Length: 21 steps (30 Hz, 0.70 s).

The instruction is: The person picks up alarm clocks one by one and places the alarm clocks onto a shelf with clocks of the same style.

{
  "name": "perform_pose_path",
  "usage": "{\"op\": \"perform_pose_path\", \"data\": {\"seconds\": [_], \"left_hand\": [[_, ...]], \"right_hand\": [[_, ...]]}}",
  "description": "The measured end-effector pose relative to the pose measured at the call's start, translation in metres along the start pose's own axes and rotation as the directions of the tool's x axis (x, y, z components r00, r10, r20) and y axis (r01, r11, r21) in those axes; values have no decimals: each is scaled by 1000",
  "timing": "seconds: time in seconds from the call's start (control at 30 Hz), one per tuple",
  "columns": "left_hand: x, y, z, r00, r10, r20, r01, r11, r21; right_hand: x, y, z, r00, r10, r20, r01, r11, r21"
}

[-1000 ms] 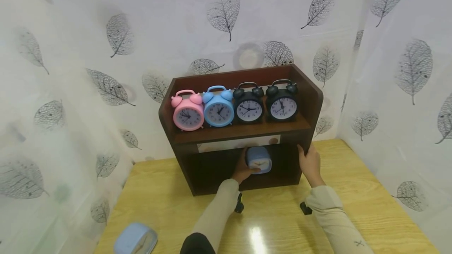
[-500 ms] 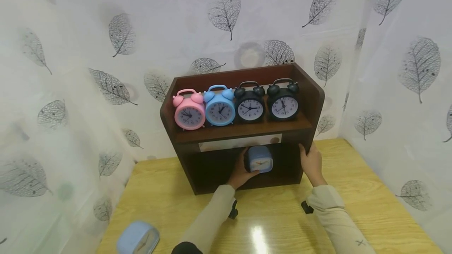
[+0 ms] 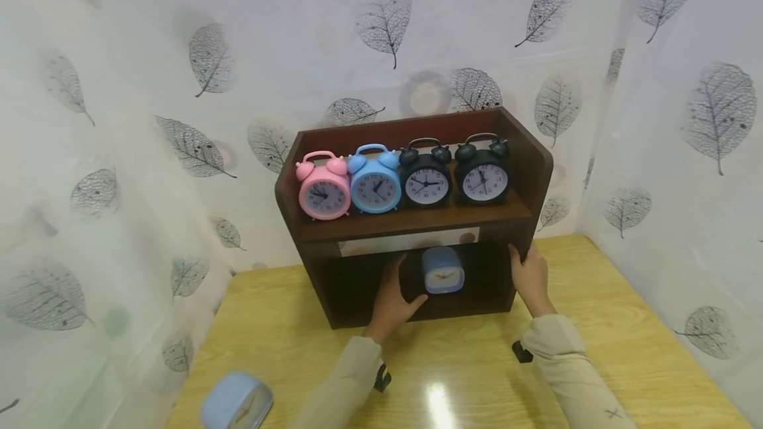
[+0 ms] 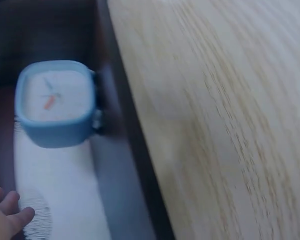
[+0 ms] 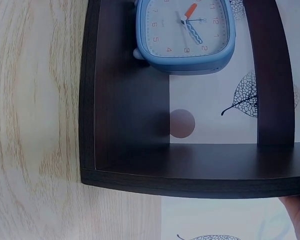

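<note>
A square blue alarm clock (image 3: 444, 271) stands in the lower compartment of a dark brown wooden shelf (image 3: 411, 230), its face toward the front. Just left of it is my left hand (image 3: 393, 303), fingers spread and apart from the clock. The left wrist view has those fingers (image 4: 10, 205) low at the left, away from the blue clock (image 4: 57, 100). My right hand (image 3: 530, 278) grips the shelf's right side panel, thumb at the front edge. In the right wrist view only part of this hand (image 5: 299, 212) shows, outside the panel.
Twin-bell clocks line the upper shelf: a pink one (image 3: 324, 196), a light blue one (image 3: 375, 189) and two black ones (image 3: 426, 185). Another square blue clock (image 3: 235, 401) sits on the wooden table (image 3: 274, 323) at front left. Leaf-print sheeting (image 3: 334, 32) surrounds the table.
My left hand has let go of the square blue clock and drawn back to the left and toward me. The clock stays in the compartment. My right hand keeps its hold on the panel.
</note>
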State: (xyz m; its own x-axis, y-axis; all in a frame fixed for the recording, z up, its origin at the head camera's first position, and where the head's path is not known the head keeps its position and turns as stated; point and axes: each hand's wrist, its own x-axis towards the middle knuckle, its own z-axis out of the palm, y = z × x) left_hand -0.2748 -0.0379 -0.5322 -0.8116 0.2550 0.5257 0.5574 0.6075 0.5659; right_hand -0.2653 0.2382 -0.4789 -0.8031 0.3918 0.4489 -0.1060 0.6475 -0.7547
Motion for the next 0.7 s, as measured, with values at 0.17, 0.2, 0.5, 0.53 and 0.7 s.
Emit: {"op": "perform_pose_path", "data": {"seconds": [0.17, 0.2, 0.5, 0.53, 0.7], "left_hand": [[-10, 17, -18, 998, 48, -40, -44, 995, 89], [-13, 20, -22, 999, 39, -31, -36, 994, 101], [-39, 40, -68, 999, -44, 11, 41, 978, 205], [-41, 40, -73, 998, -56, 13, 52, 977, 206], [-57, 37, -101, 996, -94, 0, 92, 975, 202]], "right_hand": [[1, 0, -1, 1000, 5, 9, -5, 1000, -7], [1, 0, -1, 1000, 8, 12, -7, 1000, -8], [0, 5, 1, 1000, -16, 16, 16, 1000, 3], [0, 4, 0, 1000, -20, 15, 20, 1000, 3], [-1, 2, 1, 999, -39, -2, 39, 999, 7]]}}
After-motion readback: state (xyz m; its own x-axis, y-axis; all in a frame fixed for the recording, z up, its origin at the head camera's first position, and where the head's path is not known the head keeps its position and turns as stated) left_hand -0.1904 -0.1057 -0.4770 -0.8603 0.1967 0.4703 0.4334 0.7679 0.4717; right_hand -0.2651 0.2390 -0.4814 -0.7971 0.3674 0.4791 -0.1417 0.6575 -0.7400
